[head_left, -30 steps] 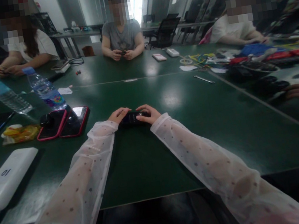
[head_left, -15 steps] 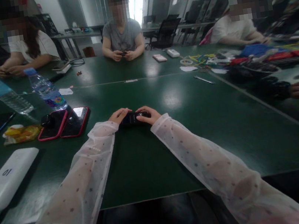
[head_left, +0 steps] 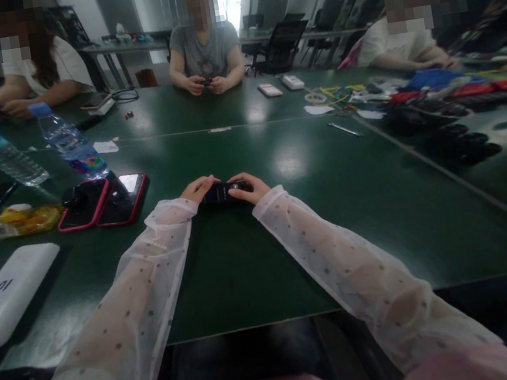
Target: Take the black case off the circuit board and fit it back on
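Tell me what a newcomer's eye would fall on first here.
Probably the sheer, dotted sleeves, leading to the left hand and right hand, which hold a small dark device at the centre. Next, perhaps, two pink-edged phones left of the hands, in front of a blue-capped bottle. A colourful heap lies on the right of the green table.

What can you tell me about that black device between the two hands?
The black device looks oblong, with a dark, smooth face, perhaps plastic or glass. Small pale marks show on it, too tiny to read. Its long side runs across the view, at the green table; whether it rests there or is held just above, I cannot tell. The left hand holds one end, the right hand the other, partly covering it.
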A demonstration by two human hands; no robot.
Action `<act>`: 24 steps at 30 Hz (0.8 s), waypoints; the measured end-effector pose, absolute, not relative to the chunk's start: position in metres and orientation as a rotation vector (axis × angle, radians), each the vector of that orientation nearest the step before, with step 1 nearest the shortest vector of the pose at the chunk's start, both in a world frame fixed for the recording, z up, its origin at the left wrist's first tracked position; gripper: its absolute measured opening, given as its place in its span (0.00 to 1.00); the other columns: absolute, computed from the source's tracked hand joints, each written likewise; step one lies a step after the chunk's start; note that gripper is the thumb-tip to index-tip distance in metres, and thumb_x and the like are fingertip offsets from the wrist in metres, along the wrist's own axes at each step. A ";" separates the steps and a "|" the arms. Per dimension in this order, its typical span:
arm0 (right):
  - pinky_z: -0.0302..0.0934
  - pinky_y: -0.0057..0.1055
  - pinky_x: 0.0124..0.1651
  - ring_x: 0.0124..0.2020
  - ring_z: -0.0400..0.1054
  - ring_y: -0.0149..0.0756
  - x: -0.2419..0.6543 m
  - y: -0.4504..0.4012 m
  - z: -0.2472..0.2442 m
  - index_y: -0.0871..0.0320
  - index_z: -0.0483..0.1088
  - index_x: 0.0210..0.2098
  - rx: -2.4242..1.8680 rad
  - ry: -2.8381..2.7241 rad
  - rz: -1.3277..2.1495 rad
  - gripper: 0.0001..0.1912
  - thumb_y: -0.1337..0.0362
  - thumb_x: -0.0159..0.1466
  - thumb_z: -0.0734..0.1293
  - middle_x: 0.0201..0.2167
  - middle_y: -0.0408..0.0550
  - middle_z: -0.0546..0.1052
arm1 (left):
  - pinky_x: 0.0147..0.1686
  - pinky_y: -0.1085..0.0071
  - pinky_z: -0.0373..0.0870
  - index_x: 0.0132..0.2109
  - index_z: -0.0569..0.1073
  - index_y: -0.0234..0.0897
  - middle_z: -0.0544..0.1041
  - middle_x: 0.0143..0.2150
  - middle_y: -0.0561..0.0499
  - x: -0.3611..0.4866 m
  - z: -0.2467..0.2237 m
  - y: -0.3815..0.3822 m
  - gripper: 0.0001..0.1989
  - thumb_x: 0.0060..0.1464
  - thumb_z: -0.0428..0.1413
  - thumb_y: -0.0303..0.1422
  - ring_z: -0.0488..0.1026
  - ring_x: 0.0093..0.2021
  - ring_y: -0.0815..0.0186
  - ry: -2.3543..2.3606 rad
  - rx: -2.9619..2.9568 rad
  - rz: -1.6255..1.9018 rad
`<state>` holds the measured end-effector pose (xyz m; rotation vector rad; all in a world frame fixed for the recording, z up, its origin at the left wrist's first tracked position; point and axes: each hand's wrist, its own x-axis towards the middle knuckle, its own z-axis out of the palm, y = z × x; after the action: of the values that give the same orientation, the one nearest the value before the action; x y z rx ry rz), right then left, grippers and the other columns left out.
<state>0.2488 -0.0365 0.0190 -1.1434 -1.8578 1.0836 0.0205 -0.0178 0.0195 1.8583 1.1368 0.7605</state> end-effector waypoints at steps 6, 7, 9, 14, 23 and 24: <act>0.63 0.49 0.50 0.45 0.69 0.46 0.250 -0.034 0.009 0.54 0.71 0.46 -1.196 -1.871 0.973 0.28 0.40 0.55 0.69 0.43 0.52 0.74 | 0.56 0.57 0.63 0.51 0.76 0.38 0.77 0.52 0.43 0.020 0.017 -0.015 0.37 0.55 0.43 0.63 0.72 0.53 0.53 1.142 1.724 0.759; 0.63 0.49 0.51 0.46 0.69 0.47 0.250 -0.034 0.008 0.53 0.71 0.46 -1.191 -1.872 0.955 0.28 0.40 0.55 0.69 0.43 0.51 0.74 | 0.57 0.57 0.63 0.51 0.76 0.38 0.77 0.52 0.43 0.019 0.016 -0.014 0.37 0.55 0.42 0.63 0.72 0.53 0.53 1.148 1.701 0.746; 0.61 0.50 0.53 0.48 0.68 0.48 0.250 -0.034 0.007 0.50 0.71 0.47 -1.159 -1.872 0.913 0.27 0.41 0.55 0.69 0.44 0.49 0.75 | 0.57 0.57 0.63 0.53 0.75 0.37 0.77 0.52 0.42 0.019 0.015 -0.013 0.37 0.56 0.42 0.62 0.72 0.53 0.54 1.139 1.680 0.756; 0.60 0.50 0.53 0.51 0.66 0.49 0.249 -0.040 0.009 0.48 0.71 0.48 -1.090 -1.914 0.787 0.23 0.43 0.59 0.67 0.47 0.48 0.75 | 0.56 0.58 0.64 0.52 0.75 0.34 0.78 0.50 0.41 0.021 0.013 -0.013 0.40 0.56 0.41 0.63 0.74 0.52 0.53 1.151 1.665 0.765; 0.54 0.54 0.59 0.54 0.62 0.54 0.241 -0.045 0.015 0.48 0.68 0.52 -1.069 -2.127 0.501 0.33 0.50 0.49 0.76 0.52 0.50 0.73 | 0.54 0.58 0.66 0.50 0.76 0.34 0.79 0.48 0.41 0.024 0.016 -0.018 0.42 0.53 0.40 0.66 0.75 0.50 0.54 1.175 1.626 0.800; 0.53 0.55 0.60 0.54 0.62 0.54 0.241 -0.044 0.015 0.49 0.68 0.53 -1.068 -2.144 0.487 0.33 0.51 0.50 0.76 0.52 0.50 0.72 | 0.54 0.58 0.66 0.50 0.76 0.35 0.79 0.48 0.42 0.024 0.015 -0.018 0.42 0.53 0.39 0.66 0.75 0.50 0.54 1.182 1.630 0.808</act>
<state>0.2412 -0.0439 0.0145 -1.0679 -2.1436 0.4873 0.0236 -0.0180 0.0155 1.6298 1.1818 0.8079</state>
